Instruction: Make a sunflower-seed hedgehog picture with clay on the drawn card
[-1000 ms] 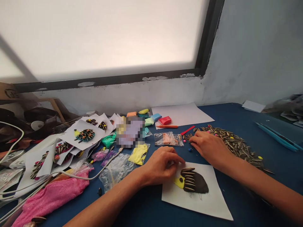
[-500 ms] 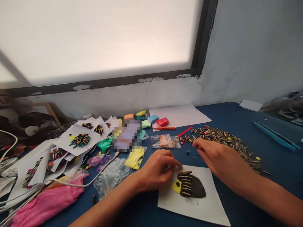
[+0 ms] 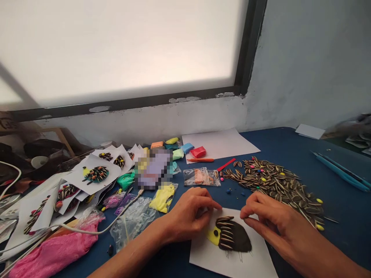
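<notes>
My left hand rests at the upper left edge of a white paper sheet, its index finger stretched onto the paper and the other fingers loosely curled. On that sheet is a hedgehog picture: a black clay body, a yellow clay face with a black dot, and pencilled legs. Striped sunflower seeds stand in rows on the body's left part. Just above the sheet's right side, my right hand has thumb and index finger pinched together; whatever sits between the tips is hidden.
A heap of sunflower seeds with coloured clay bits lies beyond my right hand. Blue tweezers lie far right. Clay packets, including a red one, stand at the back. Finished seed pictures, a white cable and pink clay fill the left.
My right hand has come back from the near edge of the seed heap to the paper's right side, fingers pinched. My left hand stays on the paper; the view has shifted slightly.
</notes>
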A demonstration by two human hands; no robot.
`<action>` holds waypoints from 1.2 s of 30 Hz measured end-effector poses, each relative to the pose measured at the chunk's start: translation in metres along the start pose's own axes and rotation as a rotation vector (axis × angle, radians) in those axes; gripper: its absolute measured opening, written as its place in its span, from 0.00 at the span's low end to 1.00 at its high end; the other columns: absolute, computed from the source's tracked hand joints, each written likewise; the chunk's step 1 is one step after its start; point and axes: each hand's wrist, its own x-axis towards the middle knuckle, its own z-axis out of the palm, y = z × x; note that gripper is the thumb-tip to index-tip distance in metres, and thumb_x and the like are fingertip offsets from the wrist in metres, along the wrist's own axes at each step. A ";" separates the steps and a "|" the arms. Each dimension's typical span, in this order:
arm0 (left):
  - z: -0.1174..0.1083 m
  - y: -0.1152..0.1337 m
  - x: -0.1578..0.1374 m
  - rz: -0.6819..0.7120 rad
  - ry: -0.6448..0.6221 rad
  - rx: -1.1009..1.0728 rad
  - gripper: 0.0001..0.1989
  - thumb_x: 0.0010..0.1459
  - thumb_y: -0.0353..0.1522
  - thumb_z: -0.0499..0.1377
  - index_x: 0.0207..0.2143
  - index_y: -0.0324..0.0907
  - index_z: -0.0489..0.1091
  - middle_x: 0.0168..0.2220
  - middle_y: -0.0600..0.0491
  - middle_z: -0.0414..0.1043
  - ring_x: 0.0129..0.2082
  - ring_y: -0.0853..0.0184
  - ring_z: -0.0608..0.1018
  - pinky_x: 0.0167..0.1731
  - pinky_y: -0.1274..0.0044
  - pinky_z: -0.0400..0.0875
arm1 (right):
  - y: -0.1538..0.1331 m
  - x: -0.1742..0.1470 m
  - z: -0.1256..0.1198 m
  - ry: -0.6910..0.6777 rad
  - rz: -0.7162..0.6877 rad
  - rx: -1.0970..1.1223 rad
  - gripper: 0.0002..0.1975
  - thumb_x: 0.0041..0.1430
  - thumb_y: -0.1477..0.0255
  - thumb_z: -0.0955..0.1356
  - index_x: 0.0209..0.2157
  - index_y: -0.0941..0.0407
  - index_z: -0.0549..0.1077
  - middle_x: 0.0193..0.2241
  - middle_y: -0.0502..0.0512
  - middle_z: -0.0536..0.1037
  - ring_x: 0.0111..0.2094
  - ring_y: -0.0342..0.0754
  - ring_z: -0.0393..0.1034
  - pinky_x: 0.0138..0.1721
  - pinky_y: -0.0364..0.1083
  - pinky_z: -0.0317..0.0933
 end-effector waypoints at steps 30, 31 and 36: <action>-0.001 -0.007 -0.001 0.094 -0.037 0.031 0.25 0.51 0.17 0.52 0.46 0.44 0.78 0.36 0.51 0.69 0.36 0.67 0.71 0.39 0.74 0.64 | 0.010 -0.010 0.029 0.100 -0.171 -0.074 0.11 0.66 0.76 0.61 0.37 0.49 0.73 0.31 0.48 0.76 0.30 0.42 0.74 0.30 0.41 0.67; -0.002 -0.007 -0.001 0.100 -0.037 0.033 0.25 0.51 0.17 0.52 0.46 0.45 0.78 0.36 0.51 0.70 0.36 0.67 0.71 0.39 0.74 0.64 | 0.010 -0.010 0.030 0.103 -0.170 -0.071 0.11 0.66 0.76 0.61 0.38 0.49 0.72 0.32 0.48 0.76 0.31 0.42 0.74 0.30 0.41 0.67; -0.002 -0.009 -0.001 0.120 -0.039 0.042 0.26 0.51 0.17 0.53 0.47 0.47 0.78 0.36 0.52 0.70 0.37 0.67 0.71 0.40 0.73 0.63 | 0.011 -0.010 0.032 0.104 -0.171 -0.084 0.12 0.67 0.76 0.60 0.38 0.50 0.72 0.32 0.49 0.76 0.31 0.43 0.74 0.31 0.42 0.66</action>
